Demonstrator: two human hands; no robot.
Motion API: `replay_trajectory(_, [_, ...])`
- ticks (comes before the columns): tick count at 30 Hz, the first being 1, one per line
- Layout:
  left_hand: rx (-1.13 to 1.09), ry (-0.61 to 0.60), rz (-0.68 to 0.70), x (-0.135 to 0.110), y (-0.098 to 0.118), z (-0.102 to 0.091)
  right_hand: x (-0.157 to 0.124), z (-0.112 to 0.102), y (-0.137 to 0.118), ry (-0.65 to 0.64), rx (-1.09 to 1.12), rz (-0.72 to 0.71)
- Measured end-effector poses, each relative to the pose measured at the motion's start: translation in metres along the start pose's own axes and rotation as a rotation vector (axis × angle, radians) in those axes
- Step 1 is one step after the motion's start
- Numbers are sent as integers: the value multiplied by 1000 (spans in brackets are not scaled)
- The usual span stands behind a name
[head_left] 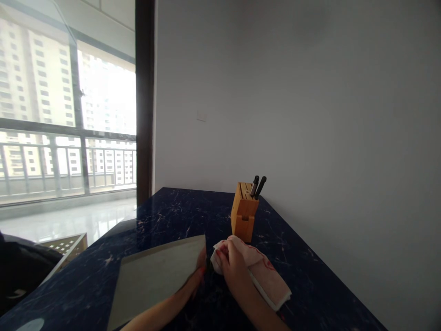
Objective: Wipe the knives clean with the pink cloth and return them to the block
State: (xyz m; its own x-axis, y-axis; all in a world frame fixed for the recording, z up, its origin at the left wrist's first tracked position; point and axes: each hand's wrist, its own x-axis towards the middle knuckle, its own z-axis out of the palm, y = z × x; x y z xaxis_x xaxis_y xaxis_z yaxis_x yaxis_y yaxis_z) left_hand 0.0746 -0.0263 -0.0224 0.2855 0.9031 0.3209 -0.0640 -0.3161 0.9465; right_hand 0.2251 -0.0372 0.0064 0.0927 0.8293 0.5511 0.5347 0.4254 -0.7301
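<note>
My left hand [195, 279] grips the right edge of a flat four-sided mirror [155, 271], its fingers partly hidden. The grey, shiny face of the mirror is tilted and shows a faint reflection near that hand. Just to the right, my right hand [232, 263] is closed on a bunched end of a pale pink towel [270, 280] with a white border and red markings. The rest of the towel lies spread on the table to the right of my wrist. A small gap separates the towel from the mirror.
A wooden knife block [244, 216] with two dark-handled knives [258, 187] stands just beyond the towel. The dark blue marbled table [186, 207] meets a grey wall on its right. On the left are a black item [24, 271], a perforated light-coloured panel [69, 248] and large windows.
</note>
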Motion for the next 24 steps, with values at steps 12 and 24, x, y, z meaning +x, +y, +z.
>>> replay_trajectory(12, [186,126,-108,-17,45,-18,13,-27,11,118,-37,80])
replay_trajectory(24, [119,125,-180,-12,31,-22,7,-14,10,40,-39,18])
